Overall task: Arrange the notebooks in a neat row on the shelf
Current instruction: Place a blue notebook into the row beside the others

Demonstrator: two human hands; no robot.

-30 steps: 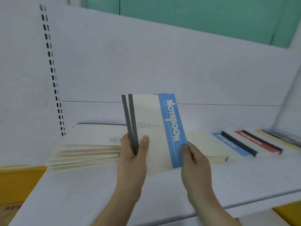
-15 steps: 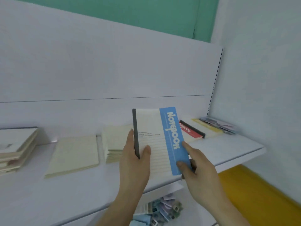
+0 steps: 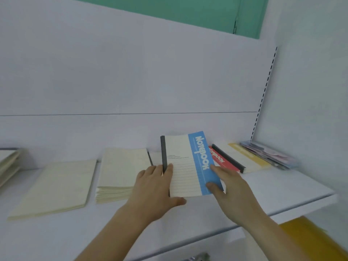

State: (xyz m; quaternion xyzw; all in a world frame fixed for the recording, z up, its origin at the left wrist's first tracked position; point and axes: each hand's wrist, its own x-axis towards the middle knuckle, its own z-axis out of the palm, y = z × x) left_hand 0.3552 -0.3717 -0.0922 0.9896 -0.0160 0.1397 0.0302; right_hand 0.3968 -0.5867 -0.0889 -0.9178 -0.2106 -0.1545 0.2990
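I hold a blue-striped notebook (image 3: 185, 164) between both hands, at the centre of my view, just above the white shelf (image 3: 273, 191). Its cover is cream with ruled lines, a dark spine on its left edge and a blue band reading "Notebook" down its right side. My left hand (image 3: 154, 187) grips the spine edge at 7 o'clock of the cover, fingers curled over the front and thumb below the bottom edge. My right hand (image 3: 231, 187) pinches the blue band at 5 o'clock, thumb on the front and fingers behind it. I cannot tell whether the lower edge of the notebook touches the shelf.

At 3 o'clock of it, a red-striped notebook (image 3: 224, 160) lies flat on the shelf, partly hidden behind the one I hold. Just beyond that lies a yellow-striped notebook (image 3: 246, 154), then a blurred pile of colourful booklets (image 3: 269, 154) in the shelf's far right corner. At 9 o'clock a stack of cream notebooks (image 3: 120, 172) lies face down, and farther left a single cream notebook (image 3: 56, 187) lies flat. At the left margin another cream stack (image 3: 8, 162) is cut off.
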